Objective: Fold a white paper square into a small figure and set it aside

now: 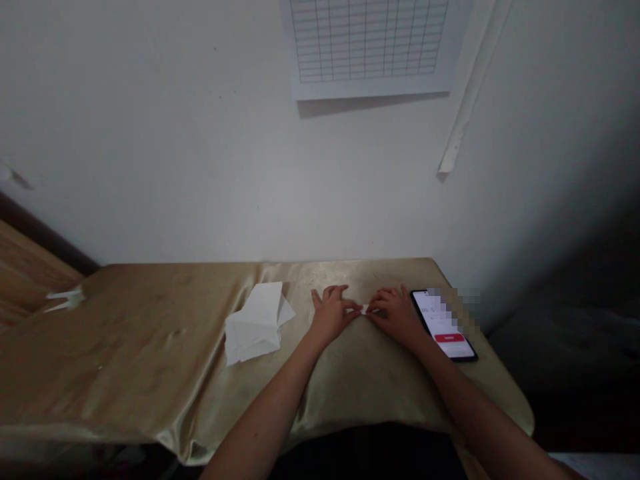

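Observation:
Both of my hands rest on a table covered with a shiny gold cloth [150,333]. My left hand [331,313] and my right hand [395,312] meet fingertip to fingertip, pinching a small white piece of paper [365,309] between them. Most of that paper is hidden under the fingers. A stack of white paper sheets [256,321] lies just left of my left hand.
A phone [445,325] with a lit screen lies right of my right hand near the table's right edge. A white wall stands behind the table with a gridded chart [367,43] pinned up. A small white object [67,300] sits at the far left.

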Motion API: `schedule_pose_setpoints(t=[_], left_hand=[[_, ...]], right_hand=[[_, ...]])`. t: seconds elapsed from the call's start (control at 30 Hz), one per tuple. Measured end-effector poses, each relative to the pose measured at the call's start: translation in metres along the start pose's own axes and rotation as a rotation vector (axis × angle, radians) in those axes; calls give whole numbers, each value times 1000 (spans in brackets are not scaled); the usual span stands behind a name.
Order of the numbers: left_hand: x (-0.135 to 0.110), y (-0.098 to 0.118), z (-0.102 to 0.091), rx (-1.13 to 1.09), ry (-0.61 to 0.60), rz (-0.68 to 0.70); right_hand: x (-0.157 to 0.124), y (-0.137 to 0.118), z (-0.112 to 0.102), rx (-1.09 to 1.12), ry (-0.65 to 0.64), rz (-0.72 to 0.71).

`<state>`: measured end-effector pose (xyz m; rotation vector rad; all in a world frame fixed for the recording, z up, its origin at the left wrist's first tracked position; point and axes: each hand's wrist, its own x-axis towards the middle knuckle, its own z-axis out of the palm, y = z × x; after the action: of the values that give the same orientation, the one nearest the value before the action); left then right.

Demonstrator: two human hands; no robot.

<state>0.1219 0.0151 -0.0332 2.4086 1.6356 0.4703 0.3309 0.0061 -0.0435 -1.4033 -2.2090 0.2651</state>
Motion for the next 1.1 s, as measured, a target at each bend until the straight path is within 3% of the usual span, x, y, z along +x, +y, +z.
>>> schedule_pose_setpoints(t=[0.33,0.6,1.1], left_hand=[[3,-1,2,-72,-29,-66],[5,3,6,-100,30,-102],[5,5,7,-97,36,-84]], right_hand=[[1,-2,2,-19,-10,70],[5,0,8,24,-11,170],[6,2,10,13,-6,145]])
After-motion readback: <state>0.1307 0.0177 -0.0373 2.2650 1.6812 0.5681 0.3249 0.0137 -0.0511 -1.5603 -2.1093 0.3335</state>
